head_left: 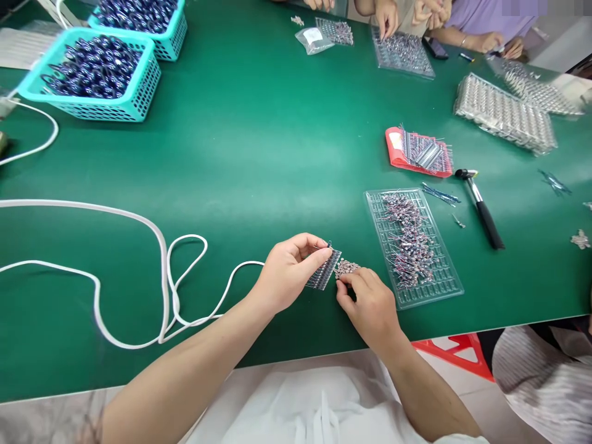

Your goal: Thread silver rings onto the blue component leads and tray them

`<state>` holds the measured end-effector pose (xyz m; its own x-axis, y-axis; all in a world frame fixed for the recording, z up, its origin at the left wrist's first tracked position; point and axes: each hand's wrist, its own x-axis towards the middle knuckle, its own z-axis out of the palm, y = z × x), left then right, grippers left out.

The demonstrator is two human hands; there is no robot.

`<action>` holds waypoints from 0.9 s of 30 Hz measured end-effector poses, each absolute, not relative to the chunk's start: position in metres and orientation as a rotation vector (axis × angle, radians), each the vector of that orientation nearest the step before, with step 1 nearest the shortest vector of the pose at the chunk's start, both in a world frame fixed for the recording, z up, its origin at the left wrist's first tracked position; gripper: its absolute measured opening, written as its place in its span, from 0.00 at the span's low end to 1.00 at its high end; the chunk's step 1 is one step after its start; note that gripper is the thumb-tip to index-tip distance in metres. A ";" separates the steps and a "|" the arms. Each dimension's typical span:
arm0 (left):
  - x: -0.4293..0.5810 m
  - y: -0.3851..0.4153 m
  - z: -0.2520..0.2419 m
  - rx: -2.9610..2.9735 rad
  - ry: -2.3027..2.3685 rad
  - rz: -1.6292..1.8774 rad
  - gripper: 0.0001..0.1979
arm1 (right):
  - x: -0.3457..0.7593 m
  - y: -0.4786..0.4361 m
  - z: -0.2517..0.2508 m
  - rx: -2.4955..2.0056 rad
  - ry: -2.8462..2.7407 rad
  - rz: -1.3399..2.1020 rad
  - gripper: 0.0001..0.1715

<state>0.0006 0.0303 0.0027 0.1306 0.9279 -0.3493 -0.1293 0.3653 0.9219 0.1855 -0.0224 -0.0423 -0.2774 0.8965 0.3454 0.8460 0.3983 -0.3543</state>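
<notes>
At the bottom of the frame, a white shirt is seen at the edge of the green table. Just beyond it, slightly right of the lower middle, a strip of small dark parts with thin wire legs is held by the left hand, its upper end pinched between thumb and fingers. The right hand is placed just beside it, palm down, with thumb and forefinger curled to a narrow gap at the near edge of a pile of small pinkish beads; whether a bead is gripped cannot be told.

To the right of the hands, a clear tray is laid flat, and a heap of wire-legged parts is spread down its middle. At lower left, a white cord is looped across the table. Farther off at right, a hammer is laid near some loose wires, and more strips are stacked on a red pouch. Beyond these, a silvery block of packed pieces is seen.

At upper left, shiny dark blue pieces are heaped in two turquoise baskets. At the upper right, parts on another tray are touched by a co-worker's hand.
</notes>
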 end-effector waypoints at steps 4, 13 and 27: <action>0.001 0.029 0.006 0.849 1.099 0.882 0.09 | 0.188 -0.028 -0.036 -1.460 -1.909 0.463 0.06; 0.012 0.008 0.011 0.764 0.811 0.785 0.11 | 0.189 -0.030 -0.019 -1.294 -1.340 0.778 0.06; 0.015 -0.001 0.014 0.669 0.739 0.814 0.09 | 0.188 -0.035 -0.030 -1.245 -1.595 0.204 0.20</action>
